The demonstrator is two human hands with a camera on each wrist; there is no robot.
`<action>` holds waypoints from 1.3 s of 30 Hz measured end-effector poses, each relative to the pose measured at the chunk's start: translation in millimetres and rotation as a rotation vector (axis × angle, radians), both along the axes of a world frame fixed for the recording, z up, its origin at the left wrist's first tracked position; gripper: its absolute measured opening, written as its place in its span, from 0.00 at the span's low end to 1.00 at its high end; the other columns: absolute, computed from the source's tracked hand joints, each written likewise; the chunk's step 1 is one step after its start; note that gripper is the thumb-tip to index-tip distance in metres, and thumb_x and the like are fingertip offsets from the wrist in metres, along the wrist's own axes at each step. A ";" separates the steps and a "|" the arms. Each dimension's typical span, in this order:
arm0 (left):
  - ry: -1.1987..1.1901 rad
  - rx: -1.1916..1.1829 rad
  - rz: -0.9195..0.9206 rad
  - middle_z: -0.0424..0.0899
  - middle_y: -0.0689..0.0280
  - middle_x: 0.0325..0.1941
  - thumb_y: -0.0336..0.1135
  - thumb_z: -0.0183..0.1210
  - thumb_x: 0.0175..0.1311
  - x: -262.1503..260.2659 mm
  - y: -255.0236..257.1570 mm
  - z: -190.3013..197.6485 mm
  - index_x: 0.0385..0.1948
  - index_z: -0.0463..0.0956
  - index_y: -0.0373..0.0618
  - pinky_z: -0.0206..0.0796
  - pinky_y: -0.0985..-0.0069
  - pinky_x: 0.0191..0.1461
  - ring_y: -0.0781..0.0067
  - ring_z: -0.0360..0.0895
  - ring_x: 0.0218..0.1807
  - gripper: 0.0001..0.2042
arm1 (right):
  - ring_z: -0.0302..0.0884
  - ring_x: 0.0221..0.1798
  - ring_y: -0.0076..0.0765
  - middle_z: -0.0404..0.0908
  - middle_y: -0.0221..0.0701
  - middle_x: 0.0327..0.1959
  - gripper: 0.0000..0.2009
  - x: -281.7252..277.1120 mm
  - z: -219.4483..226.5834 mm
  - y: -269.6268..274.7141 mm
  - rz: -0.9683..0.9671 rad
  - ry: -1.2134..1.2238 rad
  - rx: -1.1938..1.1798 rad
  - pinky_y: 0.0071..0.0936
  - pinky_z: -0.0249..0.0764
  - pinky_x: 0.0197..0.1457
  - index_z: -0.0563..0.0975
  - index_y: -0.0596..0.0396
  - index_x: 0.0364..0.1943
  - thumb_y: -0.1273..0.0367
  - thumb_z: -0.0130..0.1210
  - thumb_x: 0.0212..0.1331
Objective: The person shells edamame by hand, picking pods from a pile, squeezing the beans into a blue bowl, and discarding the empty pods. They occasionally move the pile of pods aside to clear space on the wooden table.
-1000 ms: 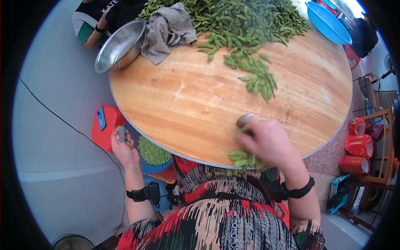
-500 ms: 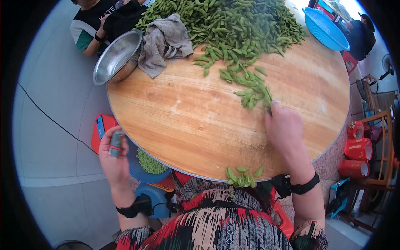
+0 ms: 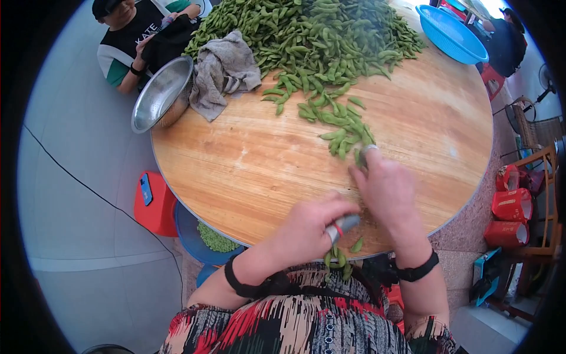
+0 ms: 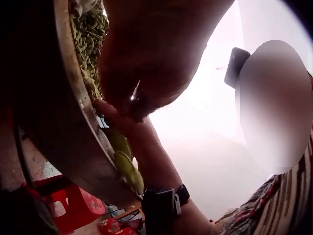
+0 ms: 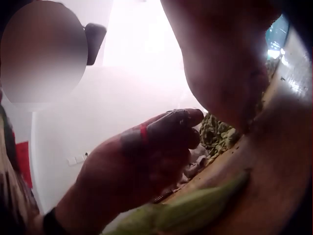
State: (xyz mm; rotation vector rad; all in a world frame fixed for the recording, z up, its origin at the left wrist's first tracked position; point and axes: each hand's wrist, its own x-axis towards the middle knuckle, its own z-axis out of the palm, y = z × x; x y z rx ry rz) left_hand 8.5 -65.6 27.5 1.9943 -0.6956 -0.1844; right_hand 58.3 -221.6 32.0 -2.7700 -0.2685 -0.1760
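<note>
The loose pods [image 3: 345,133] trail from the heap [image 3: 312,41] towards us, long axis ending at our right hand [image 3: 389,186] — nearer than our left hand [image 3: 309,227]. Both hands' fingers are bent; whether either pinches a pod, we cannot tell. The wooden tabletop [image 3: 283,168] carries the heap; another person [image 3: 127,38] sits left of it.

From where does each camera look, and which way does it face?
Head: worn on the head, facing forward and down at the table; left hand, right hand, patterned sleeves show.
Left wrist: on that wrist, facing past the left hand along the table; right arm beyond.
Right wrist: on that wrist, facing past the right hand towards the left.
Wrist views share table, green pods.
</note>
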 end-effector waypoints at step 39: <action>0.665 -0.943 0.238 0.77 0.72 0.31 0.27 0.56 0.57 20.8 25.1 -22.4 0.31 0.75 0.42 0.62 0.86 0.37 0.86 0.70 0.34 0.02 | 0.55 0.18 0.10 0.67 0.20 0.20 0.08 -41.3 1.4 27.8 -0.009 0.913 1.543 0.11 0.51 0.19 0.71 0.55 0.33 0.69 0.41 0.64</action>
